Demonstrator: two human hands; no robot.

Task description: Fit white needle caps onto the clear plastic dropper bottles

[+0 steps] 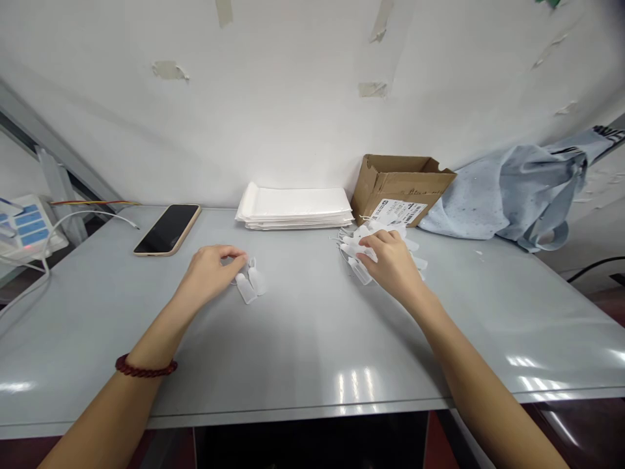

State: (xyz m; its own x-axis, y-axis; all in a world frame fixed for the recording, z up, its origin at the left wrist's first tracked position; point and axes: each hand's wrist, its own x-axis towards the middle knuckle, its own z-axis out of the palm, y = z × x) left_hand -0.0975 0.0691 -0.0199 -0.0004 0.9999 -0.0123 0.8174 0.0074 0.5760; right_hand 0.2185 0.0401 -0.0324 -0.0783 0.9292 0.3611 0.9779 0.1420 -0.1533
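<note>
My left hand (215, 270) is closed in a pinch, thumb and forefinger meeting at the string loops of two small white plastic tags (247, 290). The tags hang or lie just right of the fingertips, close to the tabletop. On the right, my right hand (390, 260) reaches into a loose pile of similar white tags (360, 270) with thin strings. Its thumb and fingers are bent around a tag there; the palm hides part of the pile.
Behind the hands, a stack of white padded envelopes (297, 207) lies against the wall. An open cardboard box (415, 189) stands beside it, with a light blue cloth bag (498, 192) further right. At left are a phone (167, 229), a white cable (46, 260) and a power strip (32, 228).
</note>
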